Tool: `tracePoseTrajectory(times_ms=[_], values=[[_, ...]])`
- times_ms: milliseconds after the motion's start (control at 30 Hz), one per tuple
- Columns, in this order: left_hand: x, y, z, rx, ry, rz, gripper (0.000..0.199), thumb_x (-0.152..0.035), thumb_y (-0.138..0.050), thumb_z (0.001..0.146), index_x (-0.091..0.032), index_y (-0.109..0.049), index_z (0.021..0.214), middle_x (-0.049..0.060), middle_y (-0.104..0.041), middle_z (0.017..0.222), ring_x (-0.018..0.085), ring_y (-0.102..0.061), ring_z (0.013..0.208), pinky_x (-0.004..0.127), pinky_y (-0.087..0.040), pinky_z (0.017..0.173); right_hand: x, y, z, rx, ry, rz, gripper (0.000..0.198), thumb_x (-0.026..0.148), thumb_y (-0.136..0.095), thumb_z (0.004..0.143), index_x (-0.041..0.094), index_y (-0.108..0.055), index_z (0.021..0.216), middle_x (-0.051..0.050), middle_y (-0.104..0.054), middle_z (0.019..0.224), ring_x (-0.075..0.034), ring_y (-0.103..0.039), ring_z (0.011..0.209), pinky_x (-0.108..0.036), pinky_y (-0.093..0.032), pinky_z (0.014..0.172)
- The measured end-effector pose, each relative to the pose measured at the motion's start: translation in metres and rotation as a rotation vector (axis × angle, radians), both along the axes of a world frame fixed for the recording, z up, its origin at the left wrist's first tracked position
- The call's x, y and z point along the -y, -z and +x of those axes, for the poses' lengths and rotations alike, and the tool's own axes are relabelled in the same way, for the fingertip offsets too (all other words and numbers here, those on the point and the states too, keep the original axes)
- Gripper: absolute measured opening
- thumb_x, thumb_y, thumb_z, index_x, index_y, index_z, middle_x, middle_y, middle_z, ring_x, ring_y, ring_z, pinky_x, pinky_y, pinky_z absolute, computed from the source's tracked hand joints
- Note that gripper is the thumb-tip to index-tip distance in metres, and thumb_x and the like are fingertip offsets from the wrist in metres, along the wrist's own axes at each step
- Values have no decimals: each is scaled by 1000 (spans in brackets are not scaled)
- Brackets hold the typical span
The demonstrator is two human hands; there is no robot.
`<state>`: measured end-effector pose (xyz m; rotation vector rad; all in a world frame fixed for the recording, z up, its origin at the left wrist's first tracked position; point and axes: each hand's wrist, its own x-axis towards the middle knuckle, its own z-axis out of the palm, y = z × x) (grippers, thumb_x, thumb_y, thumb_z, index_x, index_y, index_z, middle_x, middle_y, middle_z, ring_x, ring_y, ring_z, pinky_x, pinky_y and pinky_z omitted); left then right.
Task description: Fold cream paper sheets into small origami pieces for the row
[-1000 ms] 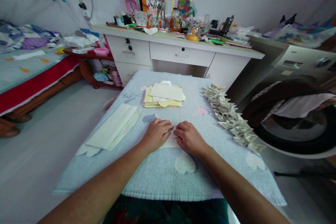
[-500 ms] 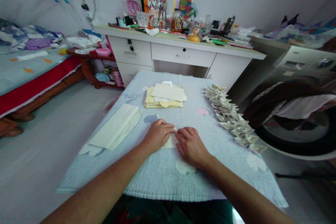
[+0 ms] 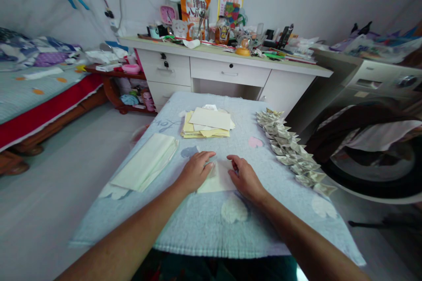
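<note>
A small sheet of cream paper [image 3: 216, 183] lies before me on the cloth-covered table, with a fold or raised flap near its far side. At its left edge is my left hand [image 3: 197, 170], thumb on or just over the paper, index finger stretched out with a gap between them. My right hand [image 3: 245, 178] is by the right edge, its index finger bent and apart from the thumb. Whether the other fingers touch the paper is hidden. Beyond my hands sits a stack of yellow and cream paper pieces [image 3: 211, 118]. Folded pale sheets [image 3: 145, 162] lie at the left.
Rows of folded paper pieces [image 3: 290, 149] run along the table's right side. The patterned blue cloth [image 3: 204, 232] covers the table. Behind stands a cluttered white desk [image 3: 227, 70]; a washing machine [image 3: 379, 79] is at the right, a bed [image 3: 39, 83] at the left.
My hands have moved apart from their nearly touching place over the paper. Their fingers have spread, and more of the paper shows between them.
</note>
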<state>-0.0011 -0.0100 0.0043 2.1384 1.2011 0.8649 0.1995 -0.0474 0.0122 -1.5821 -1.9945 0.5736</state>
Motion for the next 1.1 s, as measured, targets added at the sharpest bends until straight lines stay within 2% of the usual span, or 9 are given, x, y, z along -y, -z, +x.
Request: tracePoseTrajectory(times_ms=[167,333,400,467,600,767,900,967,1100], values=[[-3,-2,-2,276,-12,-268,32,-28,-50,87,-16,-59,116,9,-67,112,20,-63,97,33,-48,87,-14,-20,9,-104,-133,-28,30,7,-49,78,20,-60,103,-1,-62,88,-16,-55,83,-28,-42,77],[-4,-3,-1,401,93,-445,26,-36,-59,82,-14,-66,94,3,-68,79,15,-62,71,25,-47,65,-24,-43,5,-42,-270,8,34,5,-49,78,21,-61,106,-2,-63,89,-17,-56,85,-30,-42,79],[-4,-4,0,412,104,-481,22,-36,-62,79,-13,-63,76,-1,-62,64,11,-56,58,22,-42,54,-26,-48,-1,-19,-241,74,38,6,-50,79,21,-58,112,-4,-63,93,-18,-56,88,-32,-42,81],[-4,-5,0,456,75,-510,21,-34,-63,76,-14,-59,73,-3,-57,57,9,-51,50,20,-37,47,-26,-50,-6,-9,-134,210,41,10,-54,80,20,-53,120,-7,-61,103,-22,-53,96,-37,-41,86],[-4,-6,2,571,20,-583,27,-34,-64,74,-13,-57,89,-1,-61,64,10,-56,50,18,-38,41,-15,-47,-12,20,24,391,36,28,-59,83,19,-52,116,-11,-54,111,-26,-48,104,-42,-39,91],[-2,-5,5,619,7,-602,32,-31,-63,76,-15,-49,100,1,-65,76,12,-63,52,17,-41,39,3,-33,-14,99,195,543,57,42,-65,77,18,-46,125,-15,-42,125,-32,-37,118,-50,-30,99],[0,-3,7,637,5,-576,36,-27,-60,78,-20,-40,107,1,-67,84,12,-64,54,18,-45,40,11,-27,-18,126,15,409,37,45,-62,80,21,-59,108,-10,-49,117,-29,-41,111,-47,-32,95],[1,-3,8,634,4,-555,38,-25,-59,78,-22,-38,110,1,-67,89,12,-65,55,18,-47,42,12,-25,-20,111,-54,355,38,49,-63,79,22,-62,105,-9,-52,114,-28,-42,108,-45,-32,92],[4,-5,8,589,-2,-552,46,-23,-56,79,-24,-33,118,3,-65,96,12,-64,56,20,-47,44,9,-18,-25,120,-68,323,24,41,-67,80,23,-66,96,-7,-57,111,-26,-41,108,-43,-29,93]])
